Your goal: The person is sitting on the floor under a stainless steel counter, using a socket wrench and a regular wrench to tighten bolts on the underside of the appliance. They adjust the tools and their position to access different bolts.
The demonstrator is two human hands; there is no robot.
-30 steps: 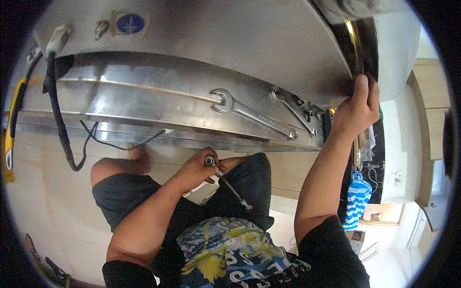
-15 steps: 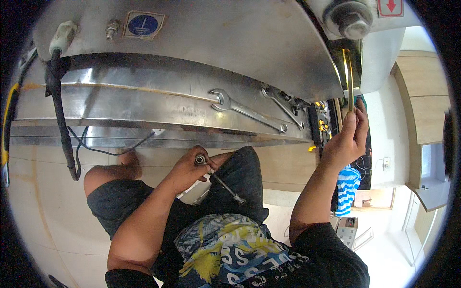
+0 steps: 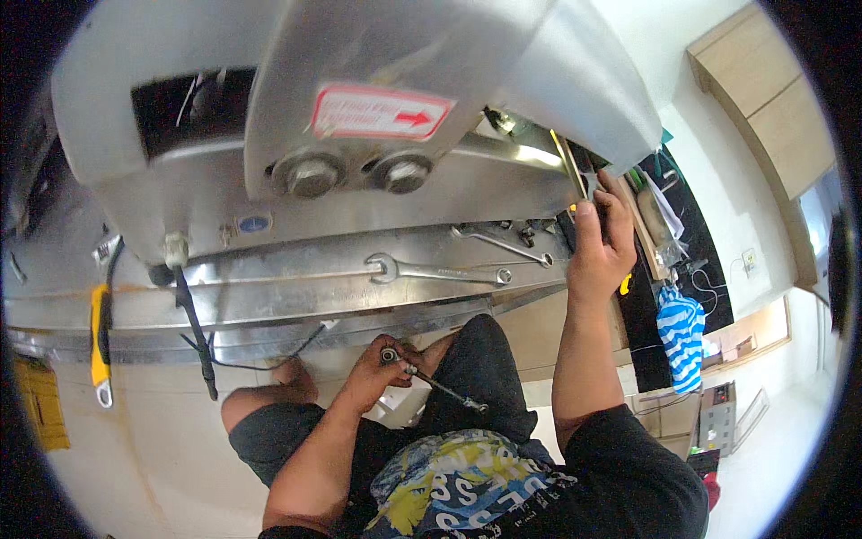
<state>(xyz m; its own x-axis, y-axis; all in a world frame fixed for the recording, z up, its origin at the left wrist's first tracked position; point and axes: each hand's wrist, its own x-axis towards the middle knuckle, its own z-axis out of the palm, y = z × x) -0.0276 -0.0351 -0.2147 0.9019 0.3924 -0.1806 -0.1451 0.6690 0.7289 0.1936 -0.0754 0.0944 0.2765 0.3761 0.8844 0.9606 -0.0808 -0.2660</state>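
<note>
My left hand (image 3: 372,375) is closed around a socket wrench (image 3: 440,386) low in front of my lap. The wrench's rod slants down to the right from my fist. Raised at the right side of a steel machine (image 3: 377,45), my right hand (image 3: 602,256) pinches a slim, shiny metal bar (image 3: 569,162) between thumb and fingers. The bar's upper end is beside an opening under the machine's side; its exact kind is unclear. Two large hex bolts, a left bolt (image 3: 314,177) and a right bolt (image 3: 400,173), sit on the machine's front.
A large open-end wrench (image 3: 440,272) and a smaller wrench (image 3: 503,245) lie on the steel ledge (image 3: 296,292). A yellow-and-black adjustable wrench (image 3: 100,346) overhangs its left edge. A black cable (image 3: 193,332) hangs down. At right are a cluttered black counter (image 3: 709,234) and a striped cloth (image 3: 681,337).
The view has shifted up and left, bringing more of the machine's front and both bolts into sight. The bar now leans left, still in my right hand; my left hand keeps the socket wrench.
</note>
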